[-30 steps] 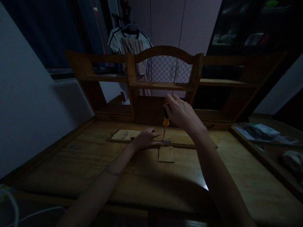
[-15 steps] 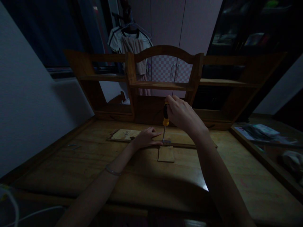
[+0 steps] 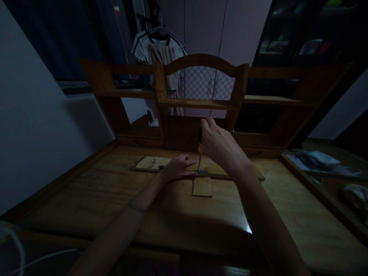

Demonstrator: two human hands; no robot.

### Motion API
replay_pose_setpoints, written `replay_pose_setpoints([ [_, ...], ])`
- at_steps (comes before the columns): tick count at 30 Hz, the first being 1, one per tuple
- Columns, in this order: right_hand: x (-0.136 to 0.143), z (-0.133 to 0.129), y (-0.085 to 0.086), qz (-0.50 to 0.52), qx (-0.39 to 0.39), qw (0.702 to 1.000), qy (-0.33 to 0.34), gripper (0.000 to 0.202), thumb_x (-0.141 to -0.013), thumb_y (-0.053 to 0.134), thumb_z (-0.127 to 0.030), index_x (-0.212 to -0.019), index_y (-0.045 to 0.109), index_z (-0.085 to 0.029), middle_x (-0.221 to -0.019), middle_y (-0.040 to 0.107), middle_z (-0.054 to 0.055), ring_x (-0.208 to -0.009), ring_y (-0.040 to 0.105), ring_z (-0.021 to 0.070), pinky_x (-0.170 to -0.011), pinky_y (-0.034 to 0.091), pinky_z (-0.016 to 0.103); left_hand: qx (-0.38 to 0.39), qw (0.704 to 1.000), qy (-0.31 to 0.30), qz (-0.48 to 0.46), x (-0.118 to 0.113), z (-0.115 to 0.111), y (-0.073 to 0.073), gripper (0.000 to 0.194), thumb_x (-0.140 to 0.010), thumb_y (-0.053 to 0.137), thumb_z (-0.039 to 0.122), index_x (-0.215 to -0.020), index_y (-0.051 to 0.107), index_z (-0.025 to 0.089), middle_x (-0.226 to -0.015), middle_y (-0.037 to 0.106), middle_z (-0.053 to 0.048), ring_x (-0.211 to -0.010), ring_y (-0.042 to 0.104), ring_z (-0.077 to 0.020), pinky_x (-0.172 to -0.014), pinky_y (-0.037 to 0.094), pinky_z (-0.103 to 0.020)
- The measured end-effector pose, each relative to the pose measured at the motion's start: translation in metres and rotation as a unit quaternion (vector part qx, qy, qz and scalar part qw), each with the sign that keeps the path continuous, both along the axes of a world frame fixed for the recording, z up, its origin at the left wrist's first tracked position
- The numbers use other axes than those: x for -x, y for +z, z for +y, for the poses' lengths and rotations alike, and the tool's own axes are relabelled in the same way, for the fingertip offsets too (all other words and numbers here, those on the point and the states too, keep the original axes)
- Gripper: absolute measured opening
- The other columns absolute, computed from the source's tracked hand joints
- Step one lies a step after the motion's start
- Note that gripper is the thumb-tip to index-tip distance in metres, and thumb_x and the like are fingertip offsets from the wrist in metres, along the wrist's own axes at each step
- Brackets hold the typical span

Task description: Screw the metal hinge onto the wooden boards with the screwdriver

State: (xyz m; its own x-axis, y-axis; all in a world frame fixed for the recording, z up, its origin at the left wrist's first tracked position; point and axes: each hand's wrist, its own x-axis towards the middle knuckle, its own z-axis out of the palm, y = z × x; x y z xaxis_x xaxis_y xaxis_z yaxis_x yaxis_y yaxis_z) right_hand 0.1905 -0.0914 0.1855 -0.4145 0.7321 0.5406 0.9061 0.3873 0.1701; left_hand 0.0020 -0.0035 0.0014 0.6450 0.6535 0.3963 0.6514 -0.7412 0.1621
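My right hand grips the black and yellow handle of a screwdriver, which stands nearly upright. Its shaft runs down to a small metal hinge on the front edge of a long wooden board. My left hand lies on that board, thumb and fingers spread on the left side of the hinge and screwdriver tip. Just in front of the hinge is a small square wood piece. Whether a screw sits under the tip is too small to make out.
The wooden desk carries a shelf unit along its back. A few thin metal bits lie at the left. Papers are on a lower surface at the right, and a white cable hangs at bottom left.
My right hand has turned on the screwdriver handle and now covers more of it. My left hand, the board and the hinge stay in place.
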Motion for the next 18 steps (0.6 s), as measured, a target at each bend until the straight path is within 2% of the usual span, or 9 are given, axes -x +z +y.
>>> replay_pose_setpoints([
  [8,-0.001,0.0042,-0.0019,-0.007,-0.009,1.0,0.004,0.038,-0.083,0.04,0.001,-0.119,0.048,-0.01,-0.115,0.051,0.014,-0.077,0.059,0.0207,-0.053,0.038,0.032,0.0,1.0,0.006,-0.008,-0.0002,0.0001,-0.0017,0.073,-0.079,0.053,0.076,-0.132,0.061,0.025,-0.107,0.056,-0.01,-0.097,0.055,-0.0216,-0.088,0.043,-0.033],
  [13,-0.0016,0.0061,-0.0015,-0.006,-0.004,1.0,0.006,0.038,-0.084,0.042,0.0,-0.12,0.048,-0.011,-0.114,0.051,0.012,-0.075,0.059,0.0205,-0.052,0.037,0.032,-0.003,1.0,-0.006,-0.016,0.0002,-0.0002,-0.005,0.086,-0.075,0.057,0.077,-0.138,0.053,0.019,-0.114,0.055,-0.012,-0.102,0.054,-0.0241,-0.091,0.043,-0.035],
  [18,-0.0028,0.006,-0.0022,-0.012,-0.017,1.0,0.011,0.04,-0.084,0.043,0.001,-0.123,0.048,-0.011,-0.114,0.052,0.012,-0.074,0.059,0.0207,-0.053,0.038,0.032,-0.022,1.0,0.009,-0.02,-0.0013,0.0006,-0.0078,0.088,-0.071,0.058,0.08,-0.131,0.056,0.016,-0.117,0.054,-0.014,-0.107,0.051,-0.0281,-0.095,0.041,-0.04],
])
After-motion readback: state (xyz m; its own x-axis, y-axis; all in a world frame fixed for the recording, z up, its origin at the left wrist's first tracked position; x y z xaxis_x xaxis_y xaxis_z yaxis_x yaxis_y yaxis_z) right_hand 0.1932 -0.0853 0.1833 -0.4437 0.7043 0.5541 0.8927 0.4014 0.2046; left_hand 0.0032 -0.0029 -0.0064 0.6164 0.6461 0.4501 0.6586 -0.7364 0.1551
